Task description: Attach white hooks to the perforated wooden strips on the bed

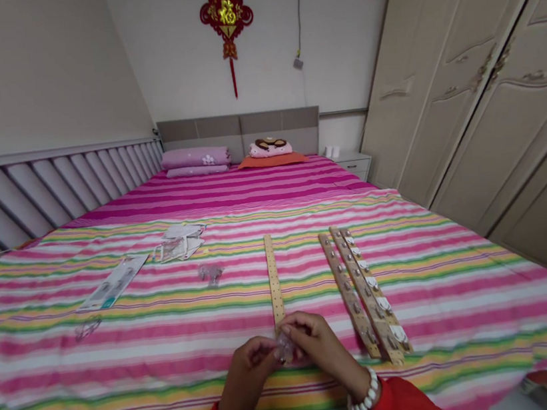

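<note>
A small clear plastic bag (285, 346) with something shiny at its lower end is pinched between the fingers of my left hand (248, 373) and my right hand (317, 344). The exact contents are too small to make out. Just beyond, a narrow wooden strip (273, 272) with rows of holes lies lengthwise on the striped sheet; its near end is partly hidden by my hands. To the right of my right hand lie three similar strips (347, 283) side by side, set with small metal pieces, the outermost also bearing white round ones. Another crumpled clear bag (211, 274) rests left of the single strip.
On the left side are a long white package (115, 281), several white packets (179, 242) and a thin loop (88, 327), perhaps wire or plastic. Folded bedding (195, 158) sits by the headboard (273, 124). A railing (59, 186) runs along the left; wardrobes (481, 97) stand right.
</note>
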A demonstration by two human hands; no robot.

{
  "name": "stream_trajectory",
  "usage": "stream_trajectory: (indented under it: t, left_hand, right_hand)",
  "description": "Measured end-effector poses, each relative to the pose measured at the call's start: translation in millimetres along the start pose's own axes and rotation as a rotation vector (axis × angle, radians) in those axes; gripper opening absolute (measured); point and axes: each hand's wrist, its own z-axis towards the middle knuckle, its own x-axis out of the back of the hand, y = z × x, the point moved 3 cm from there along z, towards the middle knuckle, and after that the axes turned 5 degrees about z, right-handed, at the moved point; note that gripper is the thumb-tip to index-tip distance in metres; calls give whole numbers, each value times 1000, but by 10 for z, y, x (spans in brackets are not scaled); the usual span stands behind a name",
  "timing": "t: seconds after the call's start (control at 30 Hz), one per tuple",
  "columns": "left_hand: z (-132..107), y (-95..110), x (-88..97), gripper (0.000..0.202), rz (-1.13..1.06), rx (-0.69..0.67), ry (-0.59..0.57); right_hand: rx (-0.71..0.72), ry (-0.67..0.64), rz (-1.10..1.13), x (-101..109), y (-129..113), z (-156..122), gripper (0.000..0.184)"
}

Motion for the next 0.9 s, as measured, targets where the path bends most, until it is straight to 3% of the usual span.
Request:
stream_trajectory:
  t: [0.17, 0.37, 0.63, 0.9]
  left_hand:
    - [136, -59, 21, 40, -101, 114, 115]
    - [441, 56, -3, 39, -137, 68, 178]
    - [752, -13, 7, 34, -29, 38, 175]
    - [815, -226, 55, 26, 101, -56, 243]
  right_hand:
    - [19, 140, 147, 76, 64, 130, 41]
    - [36, 328, 285, 114, 112, 303, 35]
    - [85, 381, 271, 223, 236, 592, 23]
    - [25, 363, 225, 250, 480, 635, 20]
